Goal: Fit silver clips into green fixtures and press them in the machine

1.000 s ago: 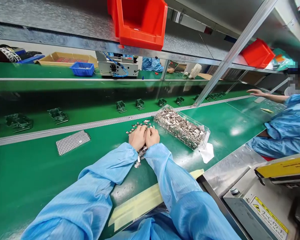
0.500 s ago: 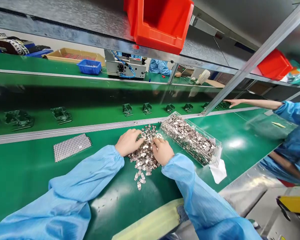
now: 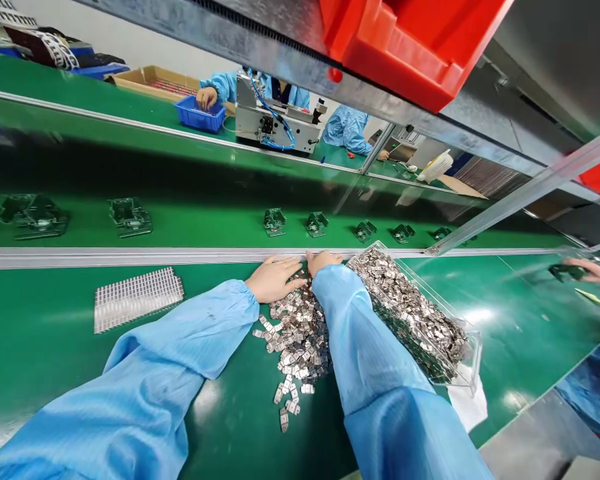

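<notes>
A loose pile of small silvery metal pieces lies on the green tabletop. My left hand rests on the far left side of the pile, palm down, with its fingers stretched out toward the right. At the pile's far end, near the metal rail, is my right hand; its fingers are partly hidden, look apart, and show nothing held. My right forearm passes over the pile's right side. Just right of that arm stands a clear plastic box filled with the same metal pieces.
A white gridded sheet lies at left. Beyond the metal rail, green circuit boards stand in a row. A red bin hangs overhead. White paper sticks out beneath the box. Co-workers' hands show behind and at right.
My right hand has moved from the pile's right side to its far end. My left hand stays at the pile's left. The view has shifted, and the co-worker's arm at right has drawn back.
</notes>
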### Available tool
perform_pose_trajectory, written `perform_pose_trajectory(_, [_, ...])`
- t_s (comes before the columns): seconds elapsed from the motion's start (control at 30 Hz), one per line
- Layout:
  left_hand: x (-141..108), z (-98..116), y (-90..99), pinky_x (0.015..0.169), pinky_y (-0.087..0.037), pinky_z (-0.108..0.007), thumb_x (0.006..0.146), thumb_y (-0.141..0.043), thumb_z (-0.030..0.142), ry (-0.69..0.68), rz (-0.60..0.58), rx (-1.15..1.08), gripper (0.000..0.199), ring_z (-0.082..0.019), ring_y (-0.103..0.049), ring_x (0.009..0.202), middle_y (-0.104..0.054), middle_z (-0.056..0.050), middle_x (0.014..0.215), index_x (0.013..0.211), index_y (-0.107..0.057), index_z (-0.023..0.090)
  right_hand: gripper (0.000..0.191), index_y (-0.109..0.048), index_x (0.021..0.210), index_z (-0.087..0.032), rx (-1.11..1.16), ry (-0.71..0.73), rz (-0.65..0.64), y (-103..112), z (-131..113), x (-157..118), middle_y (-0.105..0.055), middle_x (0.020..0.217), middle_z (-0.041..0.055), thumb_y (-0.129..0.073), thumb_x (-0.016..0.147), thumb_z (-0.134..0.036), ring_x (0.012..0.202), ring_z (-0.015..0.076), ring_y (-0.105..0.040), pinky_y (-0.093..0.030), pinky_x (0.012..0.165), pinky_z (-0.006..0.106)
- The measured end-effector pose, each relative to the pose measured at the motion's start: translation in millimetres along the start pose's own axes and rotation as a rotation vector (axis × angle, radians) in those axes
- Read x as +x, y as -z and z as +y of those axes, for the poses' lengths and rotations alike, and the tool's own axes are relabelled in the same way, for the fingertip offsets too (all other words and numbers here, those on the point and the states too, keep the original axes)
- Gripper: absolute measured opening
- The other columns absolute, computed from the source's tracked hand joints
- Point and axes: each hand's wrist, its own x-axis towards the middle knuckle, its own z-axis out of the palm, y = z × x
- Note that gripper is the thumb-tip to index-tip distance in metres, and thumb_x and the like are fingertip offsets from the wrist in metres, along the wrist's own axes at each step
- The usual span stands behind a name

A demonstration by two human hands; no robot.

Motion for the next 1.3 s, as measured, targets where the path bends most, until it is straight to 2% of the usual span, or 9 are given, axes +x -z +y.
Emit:
perform_pose_trajectory(0.2, [-2.5, 5.6, 0.2, 0.119, -0.025, -0.044, 0.1, -0.029, 0.046, -0.119, -0.05, -0.082, 0.051, -0.025, -0.04, 0.141, -0.047, -0.01, 0.15, 0.138, -0.05, 0.019, 0.034, -0.059, 0.124, -0.013, 0.031, 0.32, -0.151, -1.8, 26.7, -39.7, -0.057, 0.134, 0.016, -0.055, 0.098, -0.034, 0.131, 0.0304, -0.048, -0.037, 0.108, 0.055])
perform_pose_trajectory(0.4, [-17.1, 22.7, 6.0, 0.099, -0.049, -0.035, 0.101, -0.026, 0.045, -0.168, -0.028, -0.125, 0.048, -0.022, -0.061, 0.118, -0.062, -0.009, 0.133, 0.132, -0.052, 0.019, 0.032, -0.063, 0.126, -0.016, 0.115, 0.575, -0.191, 34.0, 67.5, -91.0, -0.062, 0.132, 0.0128, -0.049, 0.098, -0.023, 0.128, 0.0237, -0.054, -0.041, 0.11, 0.038])
perform_pose_trajectory(0.53, [-60.5, 40.3, 9.8, 0.114, -0.034, -0.048, 0.091, -0.04, 0.065, -0.226, 0.011, -0.117, 0.068, -0.031, -0.041, 0.139, -0.047, -0.016, 0.148, 0.137, -0.048, 0.015, 0.056, -0.044, 0.145, -0.016, 0.157, 0.628, -0.115, 48.4, 110.8, -140.6, -0.04, 0.152, 0.0156, -0.053, 0.096, -0.042, 0.141, 0.0278, -0.037, -0.036, 0.113, 0.046])
perform_pose_trajectory(0.7, [-129.3, 75.6, -9.0, 0.113, -0.012, -0.071, 0.07, -0.056, 0.081, -0.464, 0.026, 0.086, 0.1, -0.044, -0.021, 0.146, -0.03, -0.018, 0.158, 0.148, -0.036, 0.023, 0.096, -0.027, 0.154, -0.017, -0.073, 0.927, -0.066, 32.6, 145.2, -190.4, -0.016, 0.16, 0.0213, -0.058, 0.082, -0.072, 0.147, 0.0406, -0.014, -0.031, 0.108, 0.064])
perform_pose_trajectory(0.8, [-135.7, 90.6, -25.2, 0.111, -0.01, -0.073, 0.075, -0.054, 0.078, -0.382, 0.048, 0.196, 0.1, -0.046, -0.019, 0.146, -0.027, -0.021, 0.158, 0.152, -0.03, 0.02, 0.095, -0.026, 0.154, -0.015, -0.156, 1.001, -0.032, 17.3, 142.8, -188.8, -0.014, 0.16, 0.0238, -0.053, 0.084, -0.073, 0.147, 0.0409, -0.012, -0.028, 0.108, 0.065])
perform_pose_trajectory(0.93, [-108.7, 98.1, -36.4, 0.112, -0.015, -0.071, 0.08, -0.058, 0.067, -0.215, 0.138, 0.274, 0.09, -0.043, -0.019, 0.147, -0.027, -0.022, 0.158, 0.15, -0.034, 0.016, 0.09, -0.03, 0.152, -0.011, -0.184, 1.061, 0.053, 5.6, 131.1, -163.8, -0.016, 0.159, 0.0239, -0.049, 0.087, -0.071, 0.147, 0.0391, -0.012, -0.027, 0.109, 0.062])
perform_pose_trajectory(1.07, [-84.4, 101.6, -38.1, 0.113, -0.018, -0.068, 0.083, -0.06, 0.058, -0.162, 0.185, 0.301, 0.079, -0.04, -0.022, 0.147, -0.032, -0.018, 0.157, 0.148, -0.038, 0.019, 0.085, -0.029, 0.152, -0.01, -0.206, 1.032, 0.091, 3.8, 121.9, -142.5, -0.022, 0.158, 0.0234, -0.049, 0.091, -0.066, 0.147, 0.0376, -0.017, -0.03, 0.109, 0.058])
perform_pose_trajectory(1.17, [-78.7, 103.5, -37.9, 0.114, -0.017, -0.068, 0.084, -0.06, 0.056, -0.146, 0.215, 0.315, 0.075, -0.04, -0.024, 0.146, -0.036, -0.017, 0.155, 0.147, -0.041, 0.018, 0.078, -0.031, 0.151, -0.011, -0.232, 1.016, 0.069, 12.7, 115.6, -138.8, -0.024, 0.157, 0.0234, -0.045, 0.094, -0.062, 0.146, 0.0369, -0.02, -0.031, 0.108, 0.058])
perform_pose_trajectory(1.3, [-78.0, 102.2, -37.6, 0.113, -0.014, -0.069, 0.085, -0.058, 0.06, -0.202, 0.249, 0.3, 0.076, -0.041, -0.025, 0.145, -0.04, -0.019, 0.152, 0.146, -0.041, 0.018, 0.068, -0.043, 0.144, -0.013, -0.183, 0.907, 0.057, 45.4, 126.5, -151.7, -0.023, 0.158, 0.0225, -0.049, 0.094, -0.059, 0.145, 0.0379, -0.023, -0.035, 0.106, 0.059])
